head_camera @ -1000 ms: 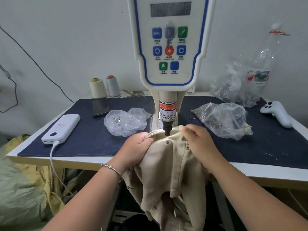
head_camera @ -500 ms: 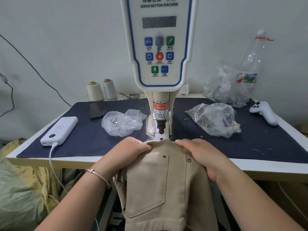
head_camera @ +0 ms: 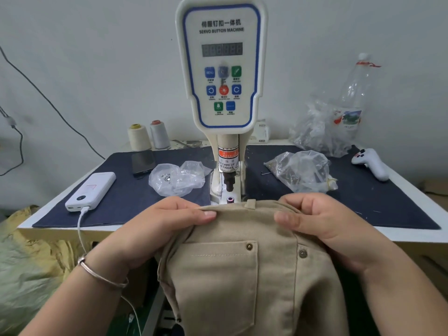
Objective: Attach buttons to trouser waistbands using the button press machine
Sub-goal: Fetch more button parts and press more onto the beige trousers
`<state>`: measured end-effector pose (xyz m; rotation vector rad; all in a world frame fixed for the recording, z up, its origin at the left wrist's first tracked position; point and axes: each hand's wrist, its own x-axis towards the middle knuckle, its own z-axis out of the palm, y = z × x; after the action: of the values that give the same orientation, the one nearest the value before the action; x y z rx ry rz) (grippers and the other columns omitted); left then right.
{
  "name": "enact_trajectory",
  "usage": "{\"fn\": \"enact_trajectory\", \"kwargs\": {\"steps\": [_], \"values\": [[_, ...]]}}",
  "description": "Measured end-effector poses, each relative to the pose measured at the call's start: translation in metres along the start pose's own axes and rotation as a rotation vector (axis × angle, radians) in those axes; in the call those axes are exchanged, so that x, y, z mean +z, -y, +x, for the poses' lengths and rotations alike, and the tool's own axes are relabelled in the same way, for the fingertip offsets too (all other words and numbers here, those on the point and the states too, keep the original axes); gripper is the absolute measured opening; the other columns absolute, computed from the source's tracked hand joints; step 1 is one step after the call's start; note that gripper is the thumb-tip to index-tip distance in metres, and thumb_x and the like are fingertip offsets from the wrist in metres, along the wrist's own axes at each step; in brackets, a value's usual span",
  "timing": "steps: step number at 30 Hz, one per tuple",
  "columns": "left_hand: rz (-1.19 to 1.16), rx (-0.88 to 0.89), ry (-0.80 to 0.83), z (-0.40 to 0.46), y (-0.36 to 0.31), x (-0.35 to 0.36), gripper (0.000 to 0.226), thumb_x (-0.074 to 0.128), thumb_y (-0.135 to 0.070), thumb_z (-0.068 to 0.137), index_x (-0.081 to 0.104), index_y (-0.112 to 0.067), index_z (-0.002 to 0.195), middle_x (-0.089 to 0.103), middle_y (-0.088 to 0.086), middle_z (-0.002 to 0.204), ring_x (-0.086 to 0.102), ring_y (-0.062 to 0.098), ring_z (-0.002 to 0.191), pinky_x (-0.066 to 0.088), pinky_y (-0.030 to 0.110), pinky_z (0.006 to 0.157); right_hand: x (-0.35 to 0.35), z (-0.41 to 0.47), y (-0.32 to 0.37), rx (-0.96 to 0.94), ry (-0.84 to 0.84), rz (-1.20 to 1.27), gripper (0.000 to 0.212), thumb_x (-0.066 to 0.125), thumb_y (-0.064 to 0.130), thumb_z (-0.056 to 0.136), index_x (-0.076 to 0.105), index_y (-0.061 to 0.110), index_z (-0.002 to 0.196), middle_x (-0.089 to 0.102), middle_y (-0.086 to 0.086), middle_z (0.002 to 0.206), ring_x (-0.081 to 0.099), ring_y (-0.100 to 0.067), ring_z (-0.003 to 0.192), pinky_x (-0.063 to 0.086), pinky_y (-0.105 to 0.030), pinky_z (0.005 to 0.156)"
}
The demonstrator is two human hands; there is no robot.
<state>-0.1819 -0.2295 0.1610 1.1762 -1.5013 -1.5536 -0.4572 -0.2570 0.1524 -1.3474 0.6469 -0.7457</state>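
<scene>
**Waistband held before the press**

My left hand [head_camera: 155, 229] and right hand [head_camera: 322, 221] pinch the trousers [head_camera: 242, 275] waistband [head_camera: 244, 212] just before the button press machine [head_camera: 221, 93]; the die [head_camera: 229, 199] beneath its punch appears bare. Trousers hang off the tabletop [head_camera: 397, 235] edge.

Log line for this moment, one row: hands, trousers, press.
left hand: grips waistband | right hand: grips waistband | trousers: waistband short of the die | press head: raised, nothing under it
</scene>
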Motion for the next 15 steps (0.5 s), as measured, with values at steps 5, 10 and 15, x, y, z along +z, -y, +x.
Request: {"fn": "enact_trajectory", "kwargs": {"steps": [5, 10, 15], "values": [[-0.027, 0.034, -0.087, -0.006, -0.01, -0.005, 0.086, 0.092, -0.049, 0.053, 0.058, 0.024, 0.083, 0.061, 0.028, 0.081, 0.055, 0.036, 0.072, 0.043, 0.033, 0.065, -0.025, -0.012, 0.014, -0.071, 0.244, 0.137, 0.058, 0.077, 0.002, 0.063, 0.062, -0.001, 0.119, 0.07, -0.017, 0.097, 0.068, -0.024, 0.084, 0.054, -0.031, 0.074], [-0.097, 0.052, -0.054, -0.007, -0.012, -0.014, 0.073, 0.093, -0.047, 0.046, 0.074, 0.012, 0.086, 0.07, 0.029, 0.088, 0.068, 0.035, 0.077, 0.054, 0.033, 0.068, -0.033, -0.013, 0.019, -0.18, 0.026, 0.108, 0.052, 0.073, 0.003, 0.071, 0.065, 0.013, 0.122, 0.066, -0.012, 0.074, 0.061, -0.024, 0.067, 0.047, -0.03, 0.063], [-0.226, 0.08, 0.081, -0.011, -0.012, -0.01, 0.051, 0.091, -0.039, 0.05, 0.078, 0.002, 0.076, 0.074, 0.016, 0.076, 0.073, 0.026, 0.07, 0.057, 0.026, 0.065, -0.013, -0.009, 0.03, -0.248, -0.153, 0.028, 0.045, 0.075, 0.01, 0.072, 0.068, 0.019, 0.115, 0.068, -0.018, 0.085, 0.064, -0.023, 0.076, 0.053, -0.027, 0.066]]}}
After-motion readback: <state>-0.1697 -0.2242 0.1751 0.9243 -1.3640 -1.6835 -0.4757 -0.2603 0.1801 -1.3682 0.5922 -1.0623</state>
